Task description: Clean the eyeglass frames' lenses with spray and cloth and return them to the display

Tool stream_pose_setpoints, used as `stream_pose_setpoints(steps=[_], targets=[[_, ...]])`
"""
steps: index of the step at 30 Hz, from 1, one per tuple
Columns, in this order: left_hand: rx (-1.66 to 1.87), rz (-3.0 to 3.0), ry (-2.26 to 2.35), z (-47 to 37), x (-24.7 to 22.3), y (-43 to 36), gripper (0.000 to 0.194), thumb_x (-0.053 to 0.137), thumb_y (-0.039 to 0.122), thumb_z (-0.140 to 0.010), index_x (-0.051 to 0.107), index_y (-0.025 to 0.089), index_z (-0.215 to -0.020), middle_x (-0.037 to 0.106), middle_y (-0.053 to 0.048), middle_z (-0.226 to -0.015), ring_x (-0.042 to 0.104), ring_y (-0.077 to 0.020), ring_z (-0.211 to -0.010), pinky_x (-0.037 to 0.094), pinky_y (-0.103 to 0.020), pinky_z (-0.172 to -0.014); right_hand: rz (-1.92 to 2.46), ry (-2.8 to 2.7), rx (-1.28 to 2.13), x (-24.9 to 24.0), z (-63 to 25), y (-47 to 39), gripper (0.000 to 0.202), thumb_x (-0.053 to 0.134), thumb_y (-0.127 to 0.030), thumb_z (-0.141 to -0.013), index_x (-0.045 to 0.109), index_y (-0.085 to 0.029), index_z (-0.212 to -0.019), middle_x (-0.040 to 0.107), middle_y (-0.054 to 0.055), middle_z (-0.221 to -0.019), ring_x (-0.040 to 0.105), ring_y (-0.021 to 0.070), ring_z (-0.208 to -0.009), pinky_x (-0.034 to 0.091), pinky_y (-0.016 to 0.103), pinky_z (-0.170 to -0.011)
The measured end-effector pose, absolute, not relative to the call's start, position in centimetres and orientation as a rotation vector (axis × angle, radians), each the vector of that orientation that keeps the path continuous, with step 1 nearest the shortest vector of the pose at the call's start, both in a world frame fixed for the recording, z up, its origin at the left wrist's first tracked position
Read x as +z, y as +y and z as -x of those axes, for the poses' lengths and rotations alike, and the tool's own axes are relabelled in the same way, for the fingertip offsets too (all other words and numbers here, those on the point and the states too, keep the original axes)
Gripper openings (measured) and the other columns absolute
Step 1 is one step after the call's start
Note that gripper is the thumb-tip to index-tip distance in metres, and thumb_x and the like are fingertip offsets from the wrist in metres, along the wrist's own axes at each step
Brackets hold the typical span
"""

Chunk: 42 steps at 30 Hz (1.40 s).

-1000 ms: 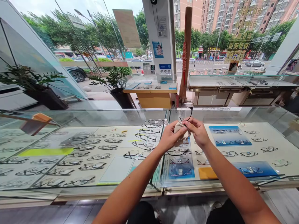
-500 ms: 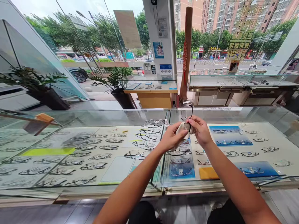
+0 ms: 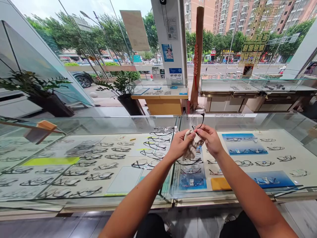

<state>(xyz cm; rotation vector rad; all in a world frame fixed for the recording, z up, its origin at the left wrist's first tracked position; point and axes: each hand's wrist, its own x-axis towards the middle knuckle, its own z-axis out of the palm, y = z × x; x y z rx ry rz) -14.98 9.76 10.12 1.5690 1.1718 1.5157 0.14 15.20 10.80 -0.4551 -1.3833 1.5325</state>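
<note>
Glasses: we hold the glasses (image 3: 203, 120) up over the long glass case (image 3: 138, 124), between our two hands. One round rim sticks up above our fingers, and the low part is partly hidden by cloth.
Cloth: the soft, pale cloth (image 3: 190, 152) is bunched up at the low part of the glasses and hangs down a bit.
Left hand: our left hand (image 3: 177, 147) is closed on the cloth, thumb on top. We cannot tell if it pinches the glasses through it too.
Right hand: our right hand (image 3: 210, 140) has its thumb and fingers nipped shut on the frame.
Step in hand: it looks to us like rubbing the glasses with the cloth.
Next move calls for: a light pinch, the thin frame held steady, and the cloth flat on the lens. A hard squeeze could bend the frame.
Bottle: a small bottle with a white top (image 3: 176, 129) is just past our left hand.
Blue tray: to the right, a blue tray (image 3: 244, 145) has more glasses on it.
Orange pad: it lies (image 3: 219, 184) nearer to us, in the case.
Yellow strip: it lies (image 3: 49, 161) far to the left, by rows of frames.
</note>
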Motion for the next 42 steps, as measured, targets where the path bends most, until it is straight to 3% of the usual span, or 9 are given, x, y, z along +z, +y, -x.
stream_pose_setpoints(steps=[5, 9, 15, 20, 24, 30, 36, 42], targets=[[1.399, -1.605, 1.061, 14.94, 10.13, 9.69, 0.062, 0.07, 0.078, -0.084, 0.063, 0.016, -0.085, 0.052, 0.002, -0.07, 0.044, -0.0115, -0.064, 0.036, -0.024, -0.059, 0.473, -1.342, 1.501, 10.96, -0.32, 15.42, 0.04, 0.087, -0.059, -0.075, 0.071, -0.022, -0.074, 0.058, -0.001, -0.077, 0.042, 0.0107, -0.063, 0.034, 0.026, -0.056], [1.381, -1.602, 1.105, 14.94, 9.95, 9.59, 0.058, 0.078, 0.071, -0.08, 0.064, 0.016, -0.086, 0.056, 0.001, -0.072, 0.049, -0.0126, -0.066, 0.04, -0.024, -0.061, 0.468, -1.326, 1.497, 11.04, -0.27, 15.44, 0.038, 0.087, -0.058, -0.074, 0.072, -0.023, -0.074, 0.061, -0.001, -0.077, 0.047, 0.0118, -0.066, 0.04, 0.027, -0.06], [1.488, -1.552, 1.188, 14.86, 9.94, 9.68, 0.063, 0.075, 0.078, -0.078, 0.062, 0.017, -0.081, 0.05, 0.004, -0.066, 0.042, -0.0106, -0.06, 0.035, -0.024, -0.057, 0.422, -1.38, 1.538, 10.84, -0.09, 15.26, 0.039, 0.091, -0.057, -0.072, 0.072, -0.023, -0.073, 0.068, 0.0, -0.082, 0.058, 0.0148, -0.077, 0.05, 0.029, -0.072], [1.529, -1.585, 1.21, 14.95, 10.11, 9.85, 0.07, 0.062, 0.085, -0.084, 0.053, 0.018, -0.069, 0.043, 0.004, -0.063, 0.037, -0.0106, -0.061, 0.032, -0.025, -0.058, 0.417, -1.398, 1.513, 10.82, -0.12, 15.14, 0.039, 0.089, -0.058, -0.074, 0.072, -0.023, -0.074, 0.064, -0.001, -0.081, 0.054, 0.0141, -0.073, 0.048, 0.029, -0.07], [1.447, -1.623, 1.111, 15.13, 10.12, 9.88, 0.068, 0.06, 0.084, -0.087, 0.056, 0.017, -0.075, 0.046, 0.003, -0.066, 0.039, -0.0114, -0.062, 0.035, -0.026, -0.059, 0.431, -1.368, 1.485, 11.02, -0.23, 15.25, 0.037, 0.088, -0.055, -0.076, 0.07, -0.023, -0.071, 0.062, -0.001, -0.079, 0.053, 0.0137, -0.073, 0.046, 0.028, -0.068], [1.368, -1.613, 1.103, 15.08, 10.04, 9.54, 0.059, 0.077, 0.073, -0.081, 0.066, 0.015, -0.091, 0.057, 0.001, -0.072, 0.048, -0.0123, -0.064, 0.04, -0.024, -0.059, 0.452, -1.328, 1.477, 11.13, -0.24, 15.39, 0.04, 0.088, -0.056, -0.074, 0.067, -0.022, -0.066, 0.057, -0.001, -0.074, 0.046, 0.012, -0.067, 0.041, 0.027, -0.063], [1.454, -1.544, 1.185, 14.99, 9.85, 9.61, 0.059, 0.077, 0.074, -0.079, 0.066, 0.016, -0.085, 0.054, 0.003, -0.066, 0.044, -0.0106, -0.059, 0.037, -0.023, -0.055, 0.465, -1.365, 1.534, 10.71, -0.09, 15.2, 0.042, 0.089, -0.061, -0.073, 0.072, -0.022, -0.074, 0.061, -0.001, -0.074, 0.049, 0.0132, -0.068, 0.042, 0.028, -0.063], [1.478, -1.579, 1.175, 15.06, 10.12, 9.77, 0.066, 0.065, 0.082, -0.085, 0.06, 0.017, -0.076, 0.045, 0.004, -0.064, 0.039, -0.0109, -0.061, 0.034, -0.024, -0.058, 0.432, -1.365, 1.504, 10.97, -0.18, 15.09, 0.038, 0.09, -0.056, -0.074, 0.073, -0.022, -0.072, 0.063, 0.0, -0.081, 0.055, 0.0134, -0.075, 0.045, 0.027, -0.068]])
